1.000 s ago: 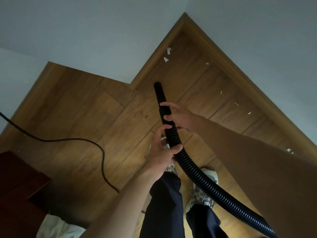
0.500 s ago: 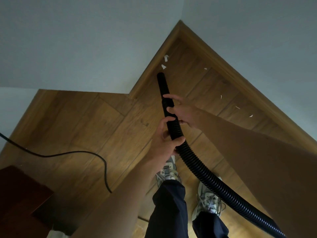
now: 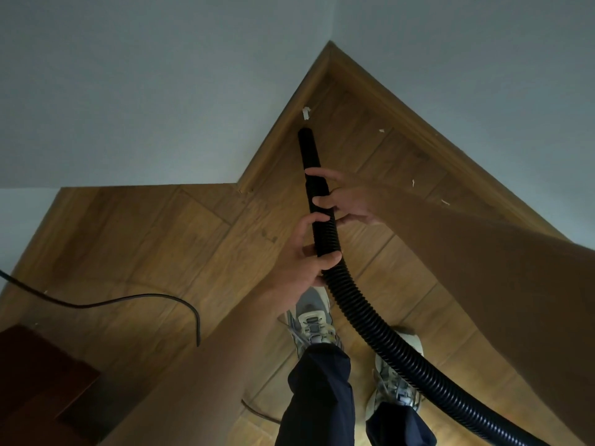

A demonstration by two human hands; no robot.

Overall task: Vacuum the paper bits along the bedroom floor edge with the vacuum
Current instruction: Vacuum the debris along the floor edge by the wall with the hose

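Presently, the person stands in the corner of the room with both hands clamped on the black vacuum hose (image 3: pixel 375 326). The left hand (image 3: pixel 302 262) grips the ribbed section, fingers curled round the far side and thumb laid across the near side. The right hand (image 3: pixel 349 201) grips just ahead of it, touching distance apart, where the ribbing meets the smooth end tube; its fingers wrap the tube from the right.

Ahead of the right-hand grip, the end tube runs straight to its open tip (image 3: pixel 306 136), which points down at the wooden floor (image 3: pixel 193 239) close beside the left skirting board (image 3: pixel 278 136). Whether the tip touches the floor cannot be told. Behind the left-hand grip, the hose curves down to the person's right, crosses over the right shoe (image 3: pixel 396 391) and leaves the view at the lower edge.

Paper bits are located as follows:
- One white scrap (image 3: pixel 306 112) lies just beyond the tip, against the skirting board.
- A second scrap (image 3: pixel 381 130) lies ahead and to the right of the tip.
- Two small scraps (image 3: pixel 413 183) (image 3: pixel 445 202) lie to the right of the right-hand grip, near the other wall.

Well to the left of the grips, a black cord (image 3: pixel 128 299) trails across the floor, and a dark wooden furniture piece (image 3: pixel 35 381) occupies the lower left. The left shoe (image 3: pixel 314 320) stands directly below the left hand.
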